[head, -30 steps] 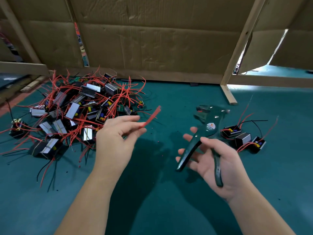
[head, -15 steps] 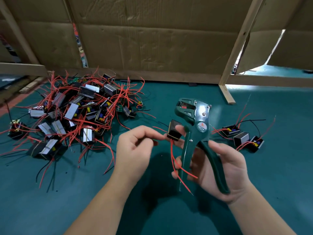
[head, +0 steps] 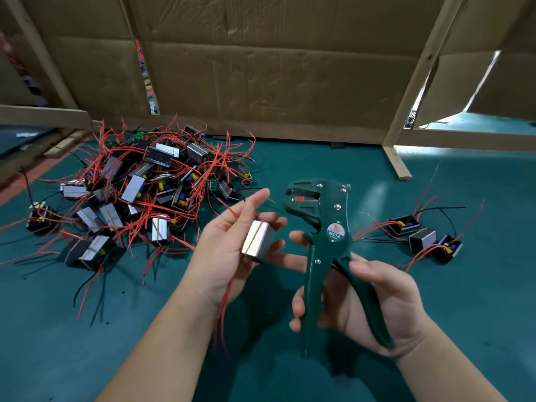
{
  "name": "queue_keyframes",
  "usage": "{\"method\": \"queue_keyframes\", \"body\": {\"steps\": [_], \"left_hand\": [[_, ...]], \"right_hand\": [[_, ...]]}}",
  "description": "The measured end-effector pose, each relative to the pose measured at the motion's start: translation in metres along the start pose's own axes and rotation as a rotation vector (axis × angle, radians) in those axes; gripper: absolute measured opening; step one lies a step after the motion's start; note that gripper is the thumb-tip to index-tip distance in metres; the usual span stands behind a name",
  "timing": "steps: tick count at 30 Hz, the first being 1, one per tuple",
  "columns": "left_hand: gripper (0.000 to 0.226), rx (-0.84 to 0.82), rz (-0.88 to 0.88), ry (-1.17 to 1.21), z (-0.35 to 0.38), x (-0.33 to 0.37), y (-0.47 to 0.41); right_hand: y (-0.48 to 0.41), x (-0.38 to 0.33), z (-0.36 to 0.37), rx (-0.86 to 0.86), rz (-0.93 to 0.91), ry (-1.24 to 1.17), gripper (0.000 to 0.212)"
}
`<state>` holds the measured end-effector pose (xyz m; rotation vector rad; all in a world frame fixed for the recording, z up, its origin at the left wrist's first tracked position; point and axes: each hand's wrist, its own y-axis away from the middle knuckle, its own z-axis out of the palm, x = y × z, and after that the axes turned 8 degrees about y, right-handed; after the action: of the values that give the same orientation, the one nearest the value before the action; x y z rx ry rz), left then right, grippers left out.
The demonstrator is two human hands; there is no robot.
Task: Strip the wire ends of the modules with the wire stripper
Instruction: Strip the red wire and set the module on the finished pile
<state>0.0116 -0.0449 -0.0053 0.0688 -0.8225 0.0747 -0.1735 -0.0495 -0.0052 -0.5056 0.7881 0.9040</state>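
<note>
Nearest, the right hand (head: 377, 309) was wrapped round both green handles of the wire stripper (head: 324, 236), head up, with no wire visibly fed into it. At its nine o'clock the left hand (head: 223, 250) cradled one module (head: 258, 240), a small block with a shiny face, fingers curled at its sides and one red wire (head: 232, 211) pinched between two of them. Its other wires (head: 222, 314) hung limp toward six o'clock.

The block looked light and rigid, best held by its flat sides. The wires looked thin and floppy (easy to kink or nick), so each wanted pinching close to its tip. The stripper's head stood just beside the module at its one o'clock, not touching.

Farther off on the green table (head: 58, 343), the pile of modules (head: 139, 192) lay at ten o'clock and three separate modules (head: 423, 236) at three o'clock.
</note>
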Motion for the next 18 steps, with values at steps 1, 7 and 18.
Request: {"method": "queue_keyframes", "body": {"steps": [1, 7, 18], "left_hand": [[0.03, 0.012, -0.005, 0.007, -0.0007, 0.0016, -0.0004], [0.014, 0.03, -0.015, -0.055, -0.0026, 0.0017, -0.0001], [0.026, 0.171, 0.205, -0.446, -0.0065, -0.0028, -0.0027]], "right_hand": [[0.0009, -0.0009, -0.0017, 0.053, -0.002, 0.013, 0.074], [0.0028, -0.0044, -0.0068, 0.291, 0.033, 0.043, 0.074], [0.0037, 0.0003, 0.0004, 0.201, 0.219, 0.084, 0.069]]}}
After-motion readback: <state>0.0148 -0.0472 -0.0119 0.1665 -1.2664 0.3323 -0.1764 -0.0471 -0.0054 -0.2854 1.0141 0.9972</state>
